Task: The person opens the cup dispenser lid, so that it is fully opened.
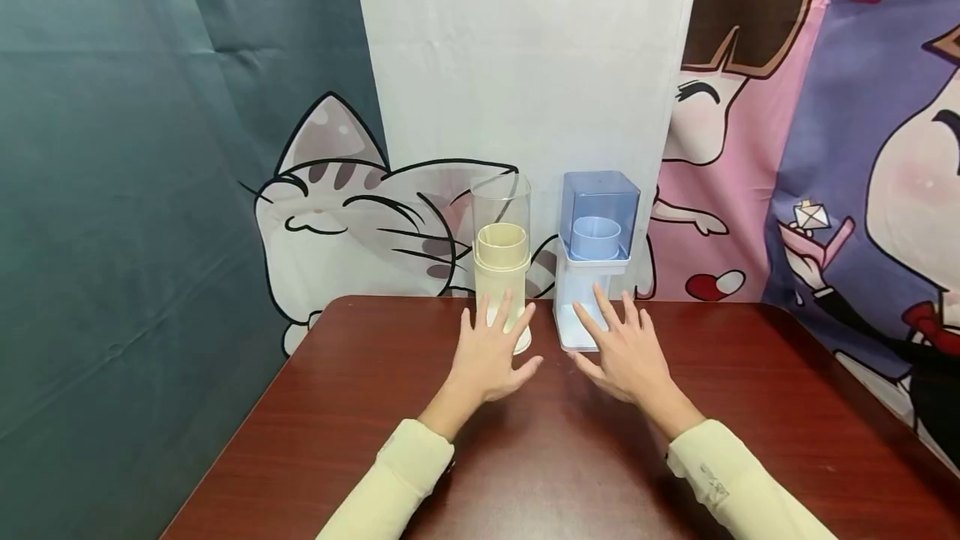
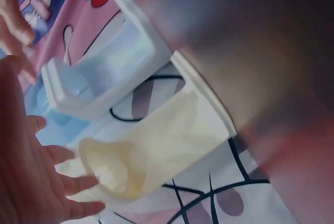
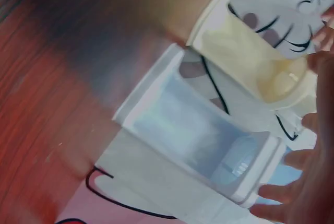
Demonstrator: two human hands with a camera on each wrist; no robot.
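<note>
Two dispenser-like stands with see-through tops are side by side at the table's far edge. The cream one [image 1: 501, 282] has a round clear cover over a cream cup [image 1: 502, 245]. Beside it, the blue-and-white one [image 1: 592, 282] has a square blue cover over a light blue cup [image 1: 596, 237]. My left hand [image 1: 489, 357] is spread in front of the cream stand, fingers straight, holding nothing. Likewise my right hand [image 1: 626, 357] is spread before the blue stand. Both wrist views show the hollow fronts of the stands; whether any fingertip touches them I cannot tell.
The stands rest on a dark red wooden table [image 1: 360, 457]. Behind it hangs a cloth backdrop [image 1: 525, 65] with cartoon figures, and a grey-green curtain [image 1: 150, 190] is at the left. Pale sleeves [image 1: 397, 482] cover my forearms.
</note>
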